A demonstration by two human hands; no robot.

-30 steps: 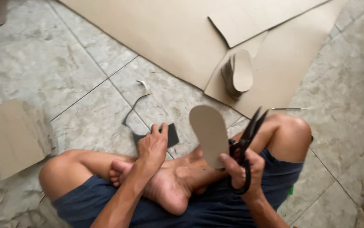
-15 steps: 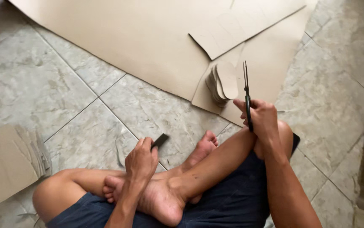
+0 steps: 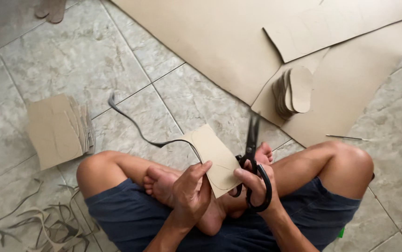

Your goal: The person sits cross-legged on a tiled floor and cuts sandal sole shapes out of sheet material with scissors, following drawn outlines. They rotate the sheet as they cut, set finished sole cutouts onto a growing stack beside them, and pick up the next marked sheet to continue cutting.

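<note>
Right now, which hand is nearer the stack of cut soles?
Right. The right hand, holding scissors, sits below the stack of cut soles; the left hand is farther left.

Head view, steeply down, close.

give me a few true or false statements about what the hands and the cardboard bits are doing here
1. The right hand holds black scissors. True.
2. The left hand grips a piece of cardboard. True.
3. The stack of sole-shaped cutouts lies in the person's lap. False: it rests on the large cardboard sheet on the floor, ahead of the knees.
4. A long thin strip trails off the held cardboard. True.
5. The pile of cardboard pieces on the tiles lies to the person's right. False: it lies to the left, beyond the left knee.
6. The scissors point down at the floor. False: the blades point up and away from the person.
</note>
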